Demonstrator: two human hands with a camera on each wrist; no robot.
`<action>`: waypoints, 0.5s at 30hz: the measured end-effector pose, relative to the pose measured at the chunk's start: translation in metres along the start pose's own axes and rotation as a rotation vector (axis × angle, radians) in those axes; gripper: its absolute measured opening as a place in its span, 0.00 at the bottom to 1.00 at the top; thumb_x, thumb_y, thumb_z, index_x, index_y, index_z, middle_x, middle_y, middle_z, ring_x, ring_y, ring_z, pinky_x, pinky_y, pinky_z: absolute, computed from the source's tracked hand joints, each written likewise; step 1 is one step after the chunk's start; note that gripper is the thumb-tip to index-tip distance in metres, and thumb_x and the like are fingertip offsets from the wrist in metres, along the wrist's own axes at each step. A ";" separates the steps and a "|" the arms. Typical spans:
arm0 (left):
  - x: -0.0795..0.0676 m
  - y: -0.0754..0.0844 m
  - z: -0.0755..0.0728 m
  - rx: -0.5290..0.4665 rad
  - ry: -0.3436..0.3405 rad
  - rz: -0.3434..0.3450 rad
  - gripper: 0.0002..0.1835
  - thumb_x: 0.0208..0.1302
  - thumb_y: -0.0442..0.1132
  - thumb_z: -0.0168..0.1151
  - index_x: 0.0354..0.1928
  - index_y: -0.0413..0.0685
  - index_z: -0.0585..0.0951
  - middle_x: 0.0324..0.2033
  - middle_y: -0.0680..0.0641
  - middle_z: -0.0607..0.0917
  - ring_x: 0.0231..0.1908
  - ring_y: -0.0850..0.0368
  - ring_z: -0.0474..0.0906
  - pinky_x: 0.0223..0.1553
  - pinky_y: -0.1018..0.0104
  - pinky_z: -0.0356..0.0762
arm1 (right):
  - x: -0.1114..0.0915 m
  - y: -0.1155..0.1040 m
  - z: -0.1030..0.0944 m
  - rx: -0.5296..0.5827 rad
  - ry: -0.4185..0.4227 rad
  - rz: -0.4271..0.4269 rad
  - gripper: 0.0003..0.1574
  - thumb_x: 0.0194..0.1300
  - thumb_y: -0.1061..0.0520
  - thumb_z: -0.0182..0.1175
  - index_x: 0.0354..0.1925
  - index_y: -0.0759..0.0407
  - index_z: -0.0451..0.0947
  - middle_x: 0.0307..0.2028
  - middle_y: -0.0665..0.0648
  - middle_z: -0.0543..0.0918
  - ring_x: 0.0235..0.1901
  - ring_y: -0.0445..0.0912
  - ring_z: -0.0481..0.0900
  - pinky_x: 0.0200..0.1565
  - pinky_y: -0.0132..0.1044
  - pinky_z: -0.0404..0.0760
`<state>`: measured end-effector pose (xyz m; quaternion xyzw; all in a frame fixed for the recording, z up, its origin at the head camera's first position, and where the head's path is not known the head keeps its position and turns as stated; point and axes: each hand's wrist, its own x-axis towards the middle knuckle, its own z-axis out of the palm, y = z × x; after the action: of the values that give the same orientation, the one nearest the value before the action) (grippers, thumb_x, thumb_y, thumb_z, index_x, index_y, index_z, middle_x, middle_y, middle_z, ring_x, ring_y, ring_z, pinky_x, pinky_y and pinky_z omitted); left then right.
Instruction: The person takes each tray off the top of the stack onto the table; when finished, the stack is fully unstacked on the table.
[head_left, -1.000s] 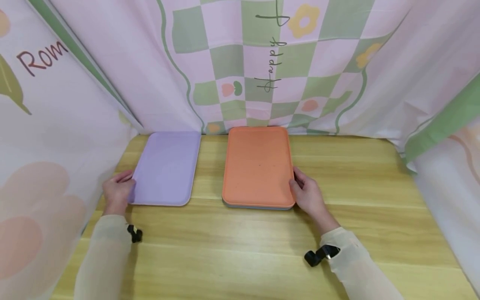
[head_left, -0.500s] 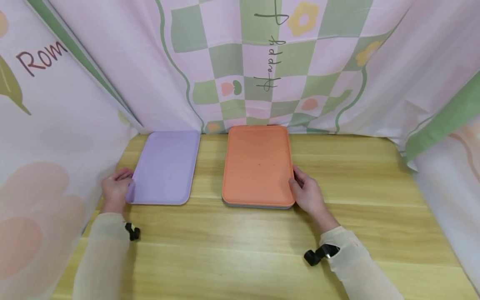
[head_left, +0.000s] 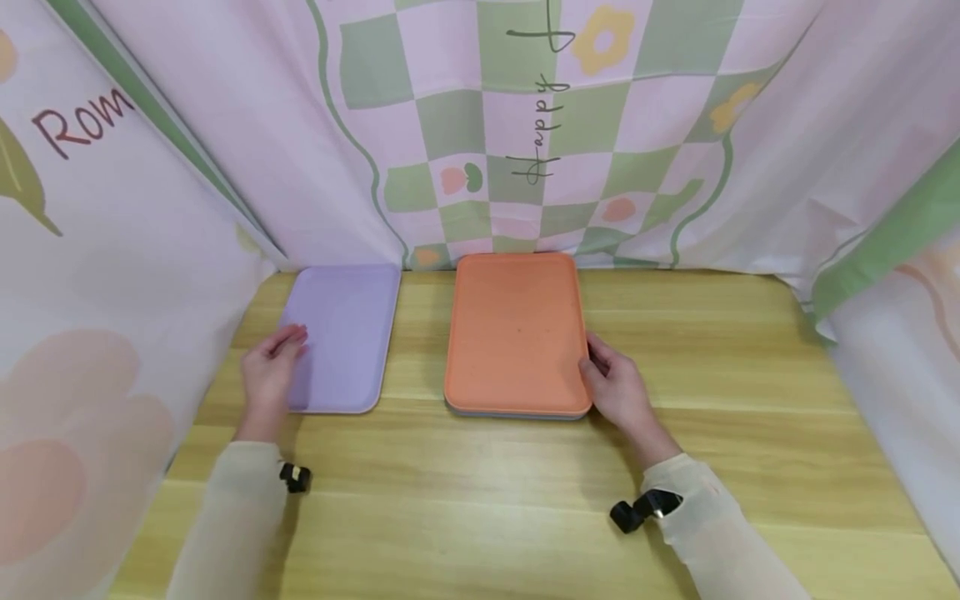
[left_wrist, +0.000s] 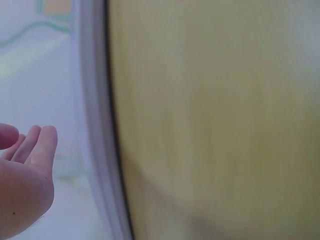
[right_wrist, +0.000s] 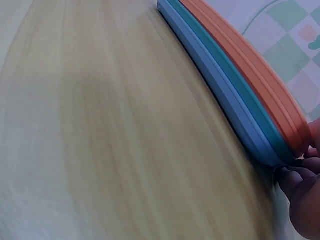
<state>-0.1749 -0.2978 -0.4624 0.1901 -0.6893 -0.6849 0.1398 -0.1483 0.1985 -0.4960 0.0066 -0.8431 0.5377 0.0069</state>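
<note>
A purple tray [head_left: 343,342] lies flat on the left of the table. Over its left edge hovers my left hand [head_left: 267,379]; in the left wrist view its fingers [left_wrist: 44,147] are fairly straight, with nothing held between them and the thumb. Right of it sits a stack of trays, an orange tray [head_left: 517,333] on top, with a teal tray [right_wrist: 240,82] and a blue tray [right_wrist: 215,75] below. My right hand [head_left: 618,387] grips the stack's right edge, thumb at the orange rim and fingers low by the blue one. Some of those fingertips are hidden.
The wooden table [head_left: 465,508] runs up to a patterned curtain [head_left: 517,125] behind the trays. More cloth hangs along the left and right sides. A strip of bare wood separates the purple tray from the stack.
My left hand has let go of the purple tray's left edge and moved right, now over that edge. The right hand and the stack have stayed in place.
</note>
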 end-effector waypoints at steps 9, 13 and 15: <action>-0.031 0.005 0.048 0.024 -0.223 -0.030 0.21 0.78 0.25 0.55 0.69 0.23 0.76 0.65 0.33 0.85 0.48 0.72 0.89 0.63 0.66 0.85 | -0.001 -0.002 -0.002 0.003 -0.005 0.013 0.34 0.83 0.61 0.54 0.80 0.69 0.63 0.74 0.74 0.74 0.72 0.63 0.77 0.52 0.09 0.73; -0.040 0.005 0.063 0.050 -0.293 -0.017 0.22 0.78 0.26 0.55 0.70 0.25 0.76 0.69 0.26 0.79 0.49 0.74 0.87 0.60 0.73 0.86 | -0.001 -0.003 -0.001 0.004 0.000 0.013 0.33 0.83 0.62 0.54 0.80 0.70 0.64 0.74 0.73 0.74 0.72 0.62 0.77 0.51 0.08 0.71; -0.042 0.004 0.068 0.064 -0.311 -0.003 0.22 0.78 0.26 0.56 0.70 0.27 0.77 0.68 0.27 0.80 0.49 0.75 0.87 0.58 0.76 0.85 | -0.001 -0.002 -0.001 0.003 0.000 0.011 0.33 0.83 0.62 0.54 0.79 0.70 0.64 0.73 0.74 0.75 0.72 0.62 0.77 0.51 0.08 0.71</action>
<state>-0.1689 -0.2182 -0.4573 0.0870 -0.7239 -0.6839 0.0243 -0.1473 0.1986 -0.4936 0.0017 -0.8422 0.5392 0.0040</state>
